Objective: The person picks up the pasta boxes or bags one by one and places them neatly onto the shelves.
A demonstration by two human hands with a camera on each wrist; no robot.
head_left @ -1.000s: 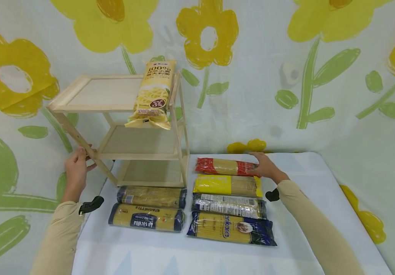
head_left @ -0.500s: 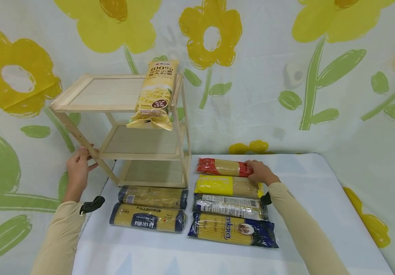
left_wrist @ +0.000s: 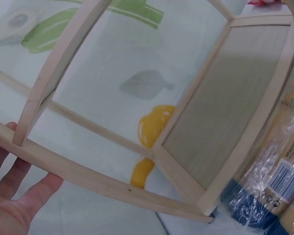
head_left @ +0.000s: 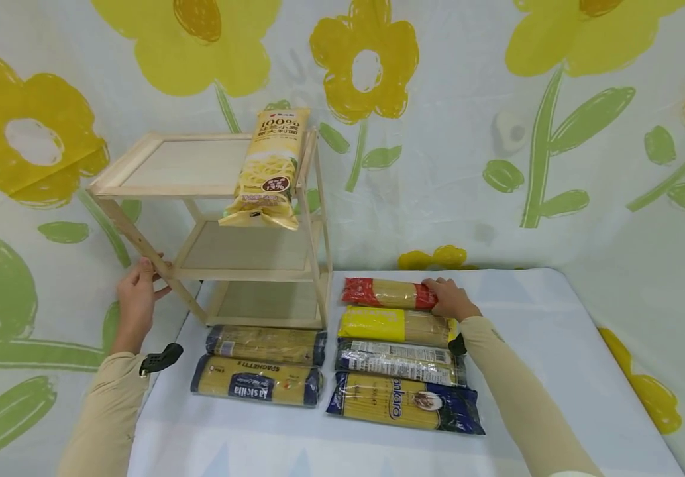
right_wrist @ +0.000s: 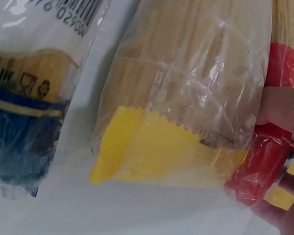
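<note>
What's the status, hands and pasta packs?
Left hand grips the wooden rack leg. Right hand grips the red spaghetti pack at its end, pack flat on the table. Nothing on top of it.

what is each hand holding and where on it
The right hand grips the red pasta pack at its right end. The left hand holds the wooden rack by its slanted front left leg.

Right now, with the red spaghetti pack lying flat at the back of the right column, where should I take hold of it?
Grip the red spaghetti pack at its right end, from above, where the right hand already curls round it. It is long and slim, and the yellow pack crowds its near side.
</note>
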